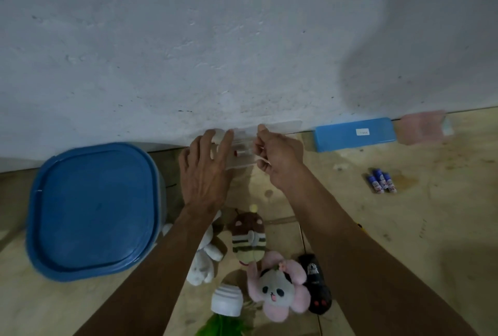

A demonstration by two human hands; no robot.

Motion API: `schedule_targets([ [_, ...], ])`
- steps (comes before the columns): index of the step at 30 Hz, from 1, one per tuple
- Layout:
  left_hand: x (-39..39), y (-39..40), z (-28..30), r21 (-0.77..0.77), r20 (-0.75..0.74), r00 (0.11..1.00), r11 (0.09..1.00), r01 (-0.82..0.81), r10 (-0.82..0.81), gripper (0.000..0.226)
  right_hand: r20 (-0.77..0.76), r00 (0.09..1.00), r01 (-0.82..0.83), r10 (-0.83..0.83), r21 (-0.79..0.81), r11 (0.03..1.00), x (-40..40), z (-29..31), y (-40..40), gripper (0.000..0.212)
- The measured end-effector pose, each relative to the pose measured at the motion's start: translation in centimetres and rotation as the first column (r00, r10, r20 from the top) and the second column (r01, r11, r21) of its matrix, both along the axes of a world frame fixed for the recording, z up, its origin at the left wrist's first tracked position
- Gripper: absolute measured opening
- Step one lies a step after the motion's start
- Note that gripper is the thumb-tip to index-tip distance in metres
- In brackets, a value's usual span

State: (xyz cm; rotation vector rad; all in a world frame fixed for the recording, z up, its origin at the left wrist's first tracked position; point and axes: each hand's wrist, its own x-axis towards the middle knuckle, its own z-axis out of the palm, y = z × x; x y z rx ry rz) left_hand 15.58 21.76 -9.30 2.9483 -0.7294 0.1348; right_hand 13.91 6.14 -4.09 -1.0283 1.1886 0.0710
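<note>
Both hands on a clear box (242, 153) on the floor, pushed up against the base of the wall (242, 39). My left hand (206, 171) lies flat on the box's left part, fingers straight and a bit spread, gripping nothing. My right hand (277, 157) has its fingers curled and pinches the box's right edge; I can't tell whether that part is a lid. There's a small red bit inside the box, too blurry to identify. A blue tub (94, 209) with its lid on sits left of my left hand. A blue case (354, 133) lies right along the wall, with a pink case (421, 126) just past it. Three small blue tubes (381, 180) lie together, well right of the box. Between my forearms are a bee plush (248, 236), a white plush (204, 260), a pink panda plush (277, 287) and a white cap (226, 299).
</note>
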Motion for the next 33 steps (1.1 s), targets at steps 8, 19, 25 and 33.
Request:
schedule_targets([
  [8, 0.2, 1.0, -0.5, 0.017, 0.043, 0.999, 1.0, 0.01, -0.01, 0.089, -0.139, 0.793, -0.419, 0.593, -0.831, 0.367, -3.0, -4.0, -1.8, 0.017],
  [19, 0.4, 1.0, -0.2, -0.002, 0.033, 0.999, 1.0, 0.02, -0.02, 0.089, -0.637, 0.493, -0.611, 0.593, -0.738, -0.285, -0.8, -3.7, -0.3, 0.02],
  [25, 0.1, 0.8, 0.4, 0.013, -0.02, 1.0, 1.0, 0.01, -0.01, 0.094, -0.659, 0.402, -0.656, 0.636, -0.692, -0.302, -0.9, -4.4, -0.8, 0.024],
  [33, -0.1, 0.9, 1.2, 0.056, -0.092, 0.996, 0.998, -0.006, 0.011, 0.097, -0.628, 0.4, -0.574, 0.668, -0.739, -0.351, -2.2, -4.0, -1.1, 0.018],
])
